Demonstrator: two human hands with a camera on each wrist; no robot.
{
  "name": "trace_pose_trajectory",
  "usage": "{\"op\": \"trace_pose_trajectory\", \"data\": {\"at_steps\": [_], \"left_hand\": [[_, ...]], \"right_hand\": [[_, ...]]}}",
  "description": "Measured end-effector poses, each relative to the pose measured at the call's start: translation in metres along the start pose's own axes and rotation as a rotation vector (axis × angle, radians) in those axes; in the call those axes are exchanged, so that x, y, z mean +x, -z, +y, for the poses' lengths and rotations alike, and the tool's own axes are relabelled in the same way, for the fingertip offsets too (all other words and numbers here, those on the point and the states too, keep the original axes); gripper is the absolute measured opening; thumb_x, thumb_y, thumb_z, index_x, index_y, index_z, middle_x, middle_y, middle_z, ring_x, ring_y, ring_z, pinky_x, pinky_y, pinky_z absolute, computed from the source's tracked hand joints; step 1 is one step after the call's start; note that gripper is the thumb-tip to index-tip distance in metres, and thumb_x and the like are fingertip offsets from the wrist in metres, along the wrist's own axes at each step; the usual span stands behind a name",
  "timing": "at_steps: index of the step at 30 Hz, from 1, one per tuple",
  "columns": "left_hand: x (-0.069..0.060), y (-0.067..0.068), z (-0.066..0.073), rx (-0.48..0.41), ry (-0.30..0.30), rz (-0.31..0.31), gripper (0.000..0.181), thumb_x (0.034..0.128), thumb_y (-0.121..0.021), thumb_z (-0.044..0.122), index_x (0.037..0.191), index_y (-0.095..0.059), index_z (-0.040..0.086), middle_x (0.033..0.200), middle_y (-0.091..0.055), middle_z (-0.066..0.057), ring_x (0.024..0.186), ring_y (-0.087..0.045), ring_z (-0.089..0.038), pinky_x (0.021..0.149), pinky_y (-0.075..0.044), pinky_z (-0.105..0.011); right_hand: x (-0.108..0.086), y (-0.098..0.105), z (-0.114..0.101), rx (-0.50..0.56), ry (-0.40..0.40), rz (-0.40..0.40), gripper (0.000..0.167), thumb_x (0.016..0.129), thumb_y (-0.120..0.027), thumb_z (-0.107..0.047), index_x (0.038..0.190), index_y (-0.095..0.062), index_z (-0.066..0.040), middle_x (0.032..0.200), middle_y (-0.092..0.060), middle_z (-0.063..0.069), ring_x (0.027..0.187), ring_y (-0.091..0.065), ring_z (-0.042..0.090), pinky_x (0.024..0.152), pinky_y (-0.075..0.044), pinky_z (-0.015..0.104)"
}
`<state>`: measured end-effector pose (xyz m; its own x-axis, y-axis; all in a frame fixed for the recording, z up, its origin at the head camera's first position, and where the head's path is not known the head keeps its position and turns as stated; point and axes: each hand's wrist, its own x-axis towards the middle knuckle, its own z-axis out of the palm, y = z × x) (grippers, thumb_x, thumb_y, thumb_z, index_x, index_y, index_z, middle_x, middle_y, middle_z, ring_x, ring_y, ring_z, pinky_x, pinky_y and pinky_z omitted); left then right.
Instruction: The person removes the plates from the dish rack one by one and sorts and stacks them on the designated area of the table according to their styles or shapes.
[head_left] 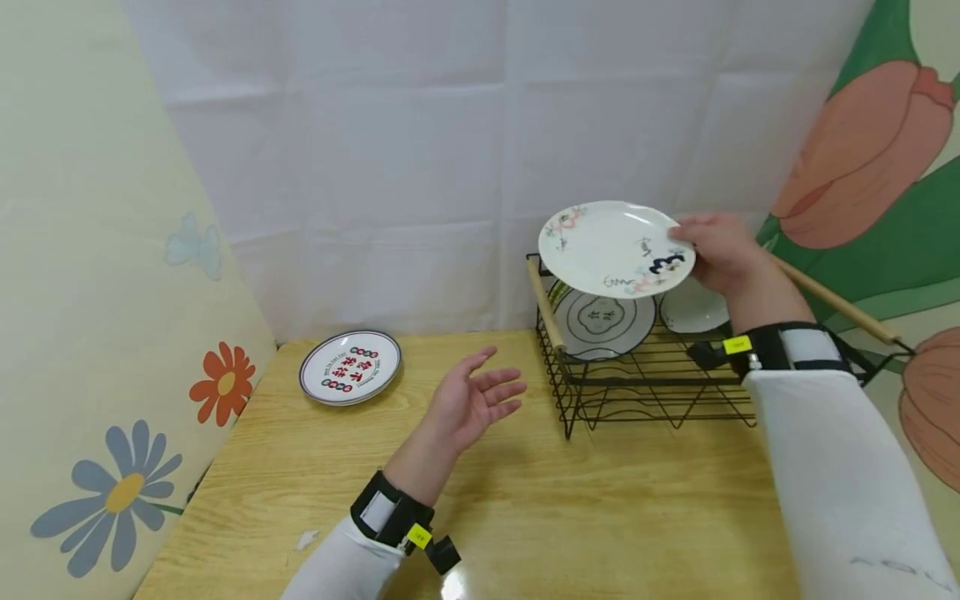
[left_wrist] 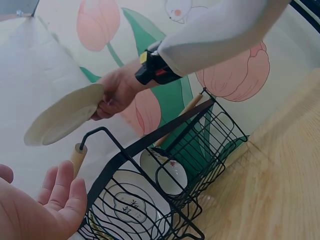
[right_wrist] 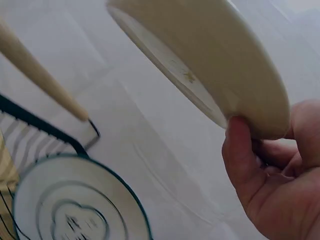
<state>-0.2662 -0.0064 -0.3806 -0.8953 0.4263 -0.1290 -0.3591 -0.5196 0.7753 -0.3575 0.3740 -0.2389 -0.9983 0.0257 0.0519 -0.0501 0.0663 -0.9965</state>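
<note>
Floral plate point(head_left: 611, 250) — pinched by the right hand point(head_left: 723, 250), seemingly above the rack point(head_left: 652, 382) — left hand point(head_left: 474, 402) relaxed.

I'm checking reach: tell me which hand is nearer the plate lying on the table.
Left. The left hand is right of the plate on the table, not touching it; the right hand is farther right, near the rack, holding another plate.
</note>
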Motion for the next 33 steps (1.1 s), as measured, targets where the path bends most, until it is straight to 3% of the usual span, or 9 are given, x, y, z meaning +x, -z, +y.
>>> {"op": "trace_pose_trajectory", "data": {"at_steps": [4, 9, 14, 21, 24, 27, 33], "left_hand": [[-0.004, 0.001, 0.003, 0.012, -0.018, -0.015, 0.049, 0.1087, -0.040, 0.032, 0.156, -0.036, 0.018, 0.096, -0.077, -0.001, 0.090, -0.076, -0.017, 0.085, -0.061, -0.035], [-0.009, 0.002, 0.007, 0.033, -0.025, -0.035, 0.049, 0.1090, -0.038, 0.032, 0.156, -0.034, 0.018, 0.091, -0.077, 0.000, 0.087, -0.077, -0.017, 0.084, -0.062, -0.034], [-0.016, 0.005, 0.015, 0.062, -0.066, -0.005, 0.049, 0.1095, -0.037, 0.035, 0.156, -0.035, 0.019, 0.091, -0.077, -0.001, 0.085, -0.077, -0.017, 0.081, -0.063, -0.033], [-0.026, 0.010, 0.029, 0.094, -0.140, -0.014, 0.050, 0.1093, -0.034, 0.040, 0.155, -0.037, 0.019, 0.090, -0.075, -0.001, 0.083, -0.076, -0.015, 0.081, -0.063, -0.032], [-0.031, 0.012, 0.034, 0.100, -0.167, -0.039, 0.048, 0.1088, -0.034, 0.044, 0.149, -0.039, 0.019, 0.088, -0.076, 0.000, 0.083, -0.076, -0.013, 0.081, -0.063, -0.032], [-0.035, 0.012, 0.039, 0.099, -0.190, -0.043, 0.042, 0.1088, -0.034, 0.045, 0.141, -0.045, 0.020, 0.086, -0.077, 0.003, 0.081, -0.076, -0.012, 0.080, -0.063, -0.032], [-0.041, 0.015, 0.048, 0.111, -0.235, 0.005, 0.027, 0.1083, -0.040, 0.034, 0.119, -0.056, 0.014, 0.079, -0.076, 0.004, 0.074, -0.074, -0.011, 0.074, -0.062, -0.030]], "right_hand": [[-0.018, -0.018, 0.013, 0.194, 0.002, -0.036, 0.020, 0.104, -0.060, -0.015, 0.094, -0.077, -0.018, 0.085, -0.076, 0.001, 0.075, -0.073, 0.012, 0.068, -0.061, 0.022], [-0.040, -0.043, 0.027, 0.323, 0.023, -0.103, 0.020, 0.104, -0.057, -0.010, 0.099, -0.076, -0.012, 0.090, -0.075, 0.005, 0.077, -0.076, 0.014, 0.068, -0.062, 0.023], [-0.058, -0.068, 0.041, 0.431, -0.009, -0.142, 0.015, 0.104, -0.057, -0.006, 0.114, -0.067, -0.010, 0.094, -0.076, 0.007, 0.082, -0.077, 0.015, 0.071, -0.063, 0.026], [-0.085, -0.105, 0.054, 0.470, -0.005, -0.167, 0.055, 0.104, -0.053, -0.004, 0.156, -0.033, 0.002, 0.101, -0.078, 0.007, 0.086, -0.078, 0.016, 0.073, -0.064, 0.027], [-0.095, -0.120, 0.058, 0.463, 0.022, -0.183, 0.061, 0.104, -0.051, -0.002, 0.158, -0.025, 0.007, 0.102, -0.078, 0.008, 0.086, -0.078, 0.017, 0.073, -0.064, 0.029], [-0.102, -0.134, 0.061, 0.449, 0.026, -0.175, 0.060, 0.103, -0.052, -0.001, 0.158, -0.028, 0.006, 0.104, -0.078, 0.005, 0.086, -0.077, 0.015, 0.072, -0.064, 0.027], [-0.109, -0.157, 0.065, 0.426, -0.018, -0.104, 0.059, 0.102, -0.053, -0.002, 0.158, -0.034, -0.002, 0.116, -0.072, 0.002, 0.092, -0.076, 0.013, 0.077, -0.063, 0.025]]}}
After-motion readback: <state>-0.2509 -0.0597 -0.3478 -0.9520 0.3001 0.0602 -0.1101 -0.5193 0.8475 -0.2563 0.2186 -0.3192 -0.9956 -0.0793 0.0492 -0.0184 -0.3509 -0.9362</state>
